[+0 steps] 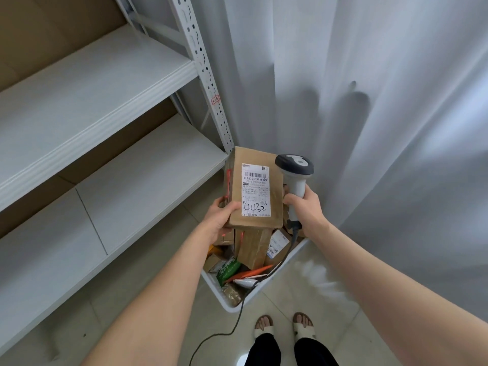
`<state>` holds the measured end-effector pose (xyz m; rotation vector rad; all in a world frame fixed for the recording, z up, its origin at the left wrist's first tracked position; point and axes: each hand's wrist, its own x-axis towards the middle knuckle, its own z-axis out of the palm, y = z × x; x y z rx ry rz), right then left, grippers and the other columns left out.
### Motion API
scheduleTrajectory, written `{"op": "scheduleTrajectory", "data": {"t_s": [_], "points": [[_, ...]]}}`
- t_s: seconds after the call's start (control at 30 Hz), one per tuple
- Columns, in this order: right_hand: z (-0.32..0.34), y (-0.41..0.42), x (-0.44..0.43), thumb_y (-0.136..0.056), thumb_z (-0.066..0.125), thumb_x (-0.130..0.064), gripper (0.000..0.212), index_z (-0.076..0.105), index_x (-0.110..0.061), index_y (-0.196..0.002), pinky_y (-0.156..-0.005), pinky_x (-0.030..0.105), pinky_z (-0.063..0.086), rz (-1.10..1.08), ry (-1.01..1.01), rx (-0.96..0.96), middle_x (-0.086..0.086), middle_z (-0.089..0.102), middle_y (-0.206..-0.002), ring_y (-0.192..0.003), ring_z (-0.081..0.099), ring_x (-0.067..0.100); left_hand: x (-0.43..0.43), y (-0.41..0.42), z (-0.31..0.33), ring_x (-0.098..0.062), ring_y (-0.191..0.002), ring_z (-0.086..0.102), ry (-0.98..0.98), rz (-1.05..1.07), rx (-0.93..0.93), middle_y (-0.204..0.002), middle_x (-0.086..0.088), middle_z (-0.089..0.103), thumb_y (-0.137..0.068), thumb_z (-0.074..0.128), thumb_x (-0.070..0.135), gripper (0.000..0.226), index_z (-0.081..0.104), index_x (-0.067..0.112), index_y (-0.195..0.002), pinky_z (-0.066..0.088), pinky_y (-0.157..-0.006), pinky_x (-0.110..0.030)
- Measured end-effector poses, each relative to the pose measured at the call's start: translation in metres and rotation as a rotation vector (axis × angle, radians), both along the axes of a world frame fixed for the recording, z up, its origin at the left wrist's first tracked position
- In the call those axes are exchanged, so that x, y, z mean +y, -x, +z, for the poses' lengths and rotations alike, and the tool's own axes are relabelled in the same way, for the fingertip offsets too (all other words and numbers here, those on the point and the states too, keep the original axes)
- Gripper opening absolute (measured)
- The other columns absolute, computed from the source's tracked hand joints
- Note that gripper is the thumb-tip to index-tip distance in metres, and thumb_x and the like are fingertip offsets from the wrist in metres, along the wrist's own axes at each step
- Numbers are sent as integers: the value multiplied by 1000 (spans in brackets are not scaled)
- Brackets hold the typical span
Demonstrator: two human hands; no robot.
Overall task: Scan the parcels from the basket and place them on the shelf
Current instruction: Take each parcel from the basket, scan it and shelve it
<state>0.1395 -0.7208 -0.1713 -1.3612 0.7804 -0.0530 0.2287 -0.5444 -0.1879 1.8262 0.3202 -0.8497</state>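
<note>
My left hand (221,215) grips the near left corner of a brown cardboard parcel (274,180), held above the basket. Its white label with a barcode and the handwritten number 4432 faces up. My right hand (306,208) holds the handle of a grey and white barcode scanner (295,170), whose head sits just right of the parcel's label. Below both, a white basket (260,290) on the floor holds several more parcels (252,249) and packets. A grey metal shelf (105,83) stands to the left, its boards bare.
The scanner's black cable (237,320) trails from the handle over the basket rim and across the tiled floor. White curtains (369,101) hang behind and to the right. My sandalled feet (284,328) stand near the basket's front corner.
</note>
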Motion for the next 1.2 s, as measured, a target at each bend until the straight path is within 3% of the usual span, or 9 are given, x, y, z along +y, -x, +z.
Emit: {"op": "scheduleTrajectory", "data": {"t_s": [0.2,0.33,0.73,1.2], "points": [[13,5,26,-90,58,-8,10,51,-13,-94,-53,27,44,-4,-212,-80,9,55,-71,-54,47,16,5,4,-7,-20,-90,65,70,69,26,-106,-6,65,-82,70,24,67,37,22,-140,57,-73,-37],[22,8,40,-93,59,-16,7,52,-13,-96,-54,28,46,0,-335,-100,7,55,-66,-50,49,14,6,0,-10,-22,-96,65,130,87,23,-116,-9,64,-84,68,20,69,33,23,-143,57,-74,-37],[32,15,60,-92,59,-15,3,56,-15,-92,-50,25,47,35,-54,-58,5,57,-57,-42,48,11,16,-7,-8,-21,-99,64,279,107,33,-112,-6,65,-87,63,14,64,32,24,-143,56,-76,-36],[38,17,72,-92,58,-15,7,55,-13,-86,-50,23,47,66,-6,-26,7,56,-60,-41,46,9,23,-4,-6,-22,-102,62,306,120,10,-120,-9,63,-87,63,14,64,33,23,-143,55,-81,-38]]}}
